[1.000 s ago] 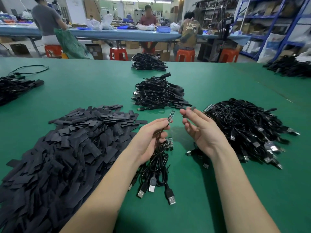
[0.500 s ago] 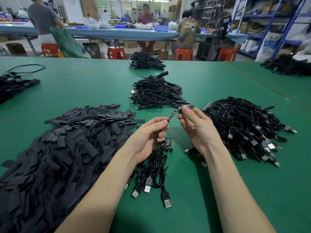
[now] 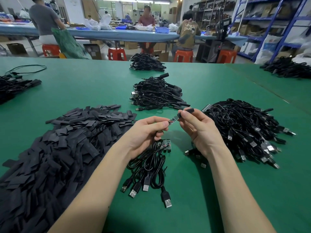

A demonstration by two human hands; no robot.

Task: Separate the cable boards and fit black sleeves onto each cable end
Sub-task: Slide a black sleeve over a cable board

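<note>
My left hand [image 3: 148, 132] pinches a cable just behind its small green board [image 3: 173, 118], which points up to the right. My right hand [image 3: 198, 130] pinches a black sleeve [image 3: 188, 111] whose open end touches the board's tip. Below my left hand hangs a small bundle of black USB cables [image 3: 148, 170] with a strip of joined boards [image 3: 165, 145] lying on the green table [image 3: 193, 190]. A big heap of flat black sleeves [image 3: 55, 152] lies to the left.
A large pile of black cables [image 3: 244, 128] sits right of my right hand. Another cable pile [image 3: 158, 95] lies ahead, one more [image 3: 146, 63] beyond it, and others at the far left [image 3: 11, 86] and far right [image 3: 287, 68]. People work at a blue bench behind.
Both hands rose a little and drew together. The sleeve in my right hand has come up to the tip of the board that my left hand holds.
</note>
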